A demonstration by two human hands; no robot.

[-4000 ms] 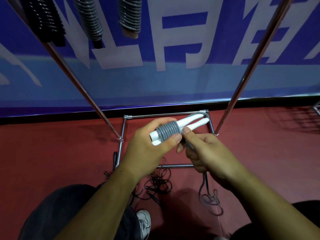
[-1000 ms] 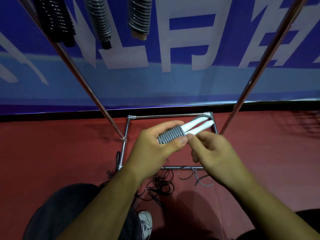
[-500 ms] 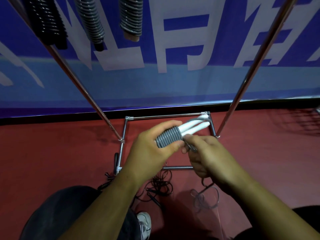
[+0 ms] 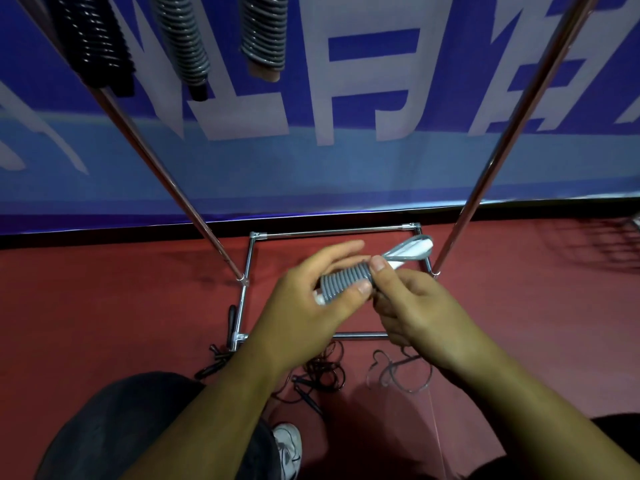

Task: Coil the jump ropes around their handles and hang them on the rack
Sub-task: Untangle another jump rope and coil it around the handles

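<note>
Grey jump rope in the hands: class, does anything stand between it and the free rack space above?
Nothing visible does. The left hand and right hand hold the grey jump rope between the rack's poles; the space above, right of three hung ropes, looks open. The top bar is out of view.

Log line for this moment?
left hand grips handles; right hand pinches grey rope; loose tail on floor; three coiled ropes on rack

Your left hand [image 4: 311, 303] grips the white handles [image 4: 412, 252], with the grey rope [image 4: 346, 280] wound tight round them. Your right hand [image 4: 415, 306] pinches the grey rope at the coil's end. Its slack tail [image 4: 398, 375] lies on the red floor [image 4: 138, 306] by the rack base [image 4: 329, 233]. Three coiled ropes [image 4: 187, 39] hang above.
</note>
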